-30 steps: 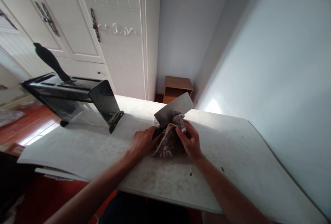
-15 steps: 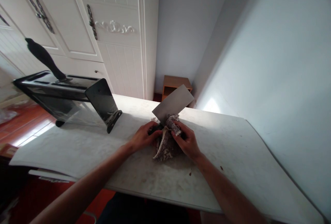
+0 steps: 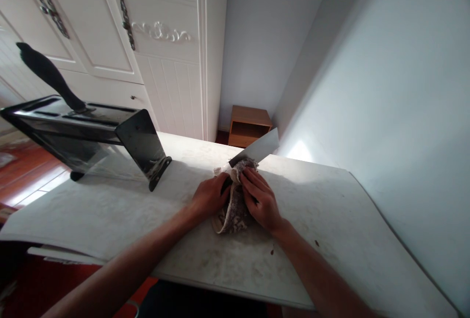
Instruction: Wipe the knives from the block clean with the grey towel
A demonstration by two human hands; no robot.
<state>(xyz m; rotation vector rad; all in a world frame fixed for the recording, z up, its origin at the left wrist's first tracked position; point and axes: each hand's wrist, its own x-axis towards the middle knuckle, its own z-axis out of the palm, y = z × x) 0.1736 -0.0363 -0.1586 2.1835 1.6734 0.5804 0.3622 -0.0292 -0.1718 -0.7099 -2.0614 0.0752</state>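
Note:
My left hand (image 3: 211,193) is closed around the dark handle of a cleaver (image 3: 257,150), whose broad blade points away to the upper right. A patterned brown-and-white cloth (image 3: 237,213) is bunched between my hands and hangs down towards the tabletop. With bent fingers, my right hand (image 3: 260,198) grips the upper part of this cloth and presses it against the cleaver near the handle end. The cloth and my fingers hide most of the handle and the blade's lower part.
To the left on the white table (image 3: 308,269) stands a black knife block (image 3: 135,137) with clear sides; a black-handled knife (image 3: 51,76) sticks up from it. Small dark specks lie near my right forearm. Beyond are a white wardrobe (image 3: 165,83), a wooden nightstand (image 3: 249,115) and a wall.
The cleaver blade has tipped over, so it looks narrower and lower. My right hand has shifted with the cloth onto the handle end. The view has moved slightly.

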